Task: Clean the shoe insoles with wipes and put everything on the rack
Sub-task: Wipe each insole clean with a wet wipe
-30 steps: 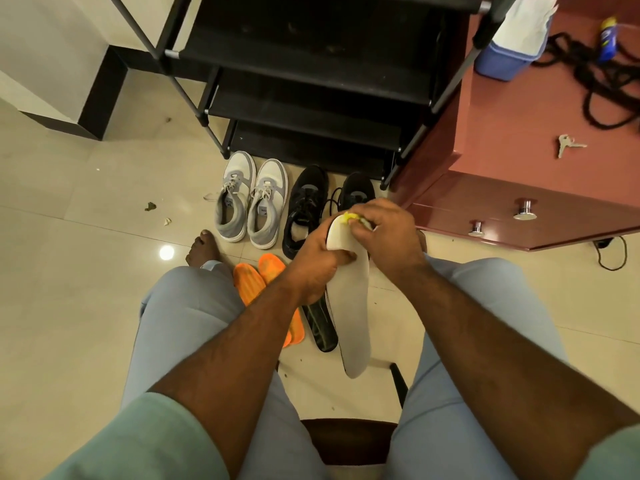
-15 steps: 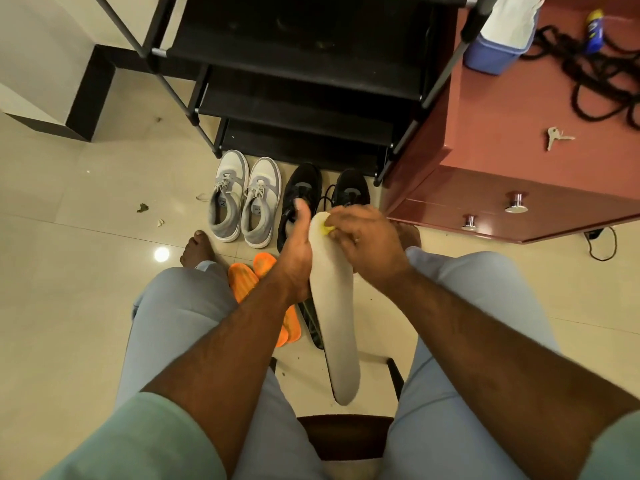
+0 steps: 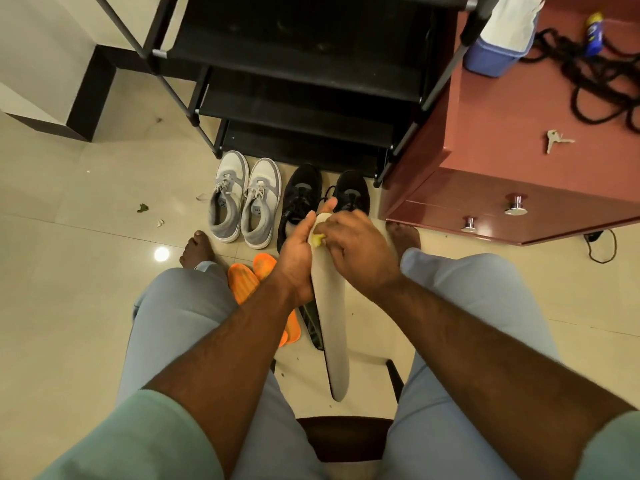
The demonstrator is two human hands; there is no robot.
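From the head camera, the left hand (image 3: pixel 299 259) holds the pale insole (image 3: pixel 330 327) up over the floor, grip curled around its side so it stays steady. The right hand (image 3: pixel 353 251) pinches a yellow wipe (image 3: pixel 318 239) against the insole's top end to rub it. The other insoles and shoes wait on the floor by the rack's (image 3: pixel 298 109) bottom edge.

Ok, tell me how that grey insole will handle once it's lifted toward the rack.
The grey insole probably stays fairly stiff: gripped near its top by the left hand, it hangs straight without drooping. It looks thin, so likely light. The right hand presses a yellow wipe on it, so it may be slightly damp and slippery.
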